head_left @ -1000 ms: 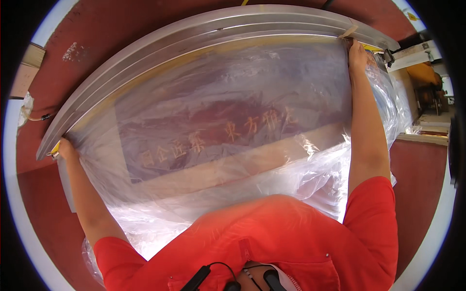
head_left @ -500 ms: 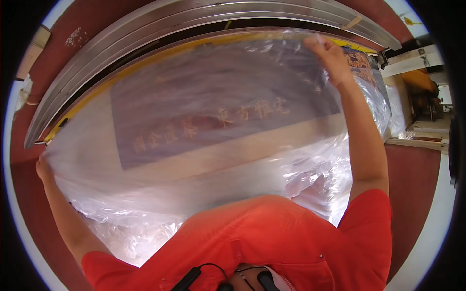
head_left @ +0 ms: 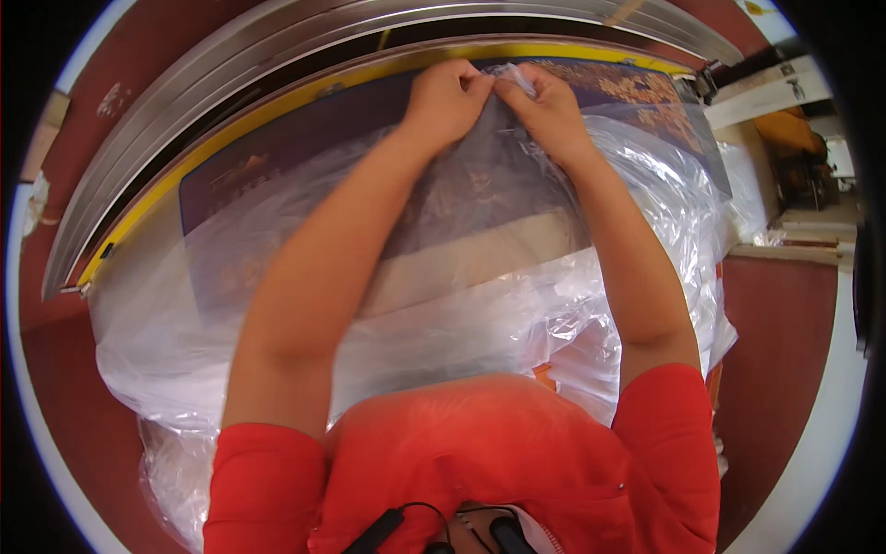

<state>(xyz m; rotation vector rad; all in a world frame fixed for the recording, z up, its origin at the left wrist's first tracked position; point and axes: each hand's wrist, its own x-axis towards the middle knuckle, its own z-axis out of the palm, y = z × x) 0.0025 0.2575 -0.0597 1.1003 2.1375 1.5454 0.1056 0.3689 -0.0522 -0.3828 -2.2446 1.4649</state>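
Note:
Both arms reach forward, and my hands meet near the far edge of the work surface. My left hand [head_left: 449,100] is closed, pinching a gathered bit of clear plastic film [head_left: 434,332]. Right beside it, my right hand [head_left: 550,106] also pinches the bunched film between thumb and fingers. From there the film drapes toward me in wrinkled, shiny folds. Under it lies a dark blue-purple printed sheet [head_left: 365,97] with gold lettering and a gold pattern at its right end. Its far part shows uncovered; the rest is veiled by film.
A yellow strip [head_left: 175,198] runs along the surface's far edge, with a curved-looking grey metal rail [head_left: 138,138] beyond it. Loose crumpled film [head_left: 175,462] hangs at the near left. A white ledge [head_left: 766,97] and an orange-brown object [head_left: 789,134] are at the right.
My left hand has moved from the far left corner to the middle. My right hand has shifted left to meet it. The film, earlier stretched wide, is now gathered and slack.

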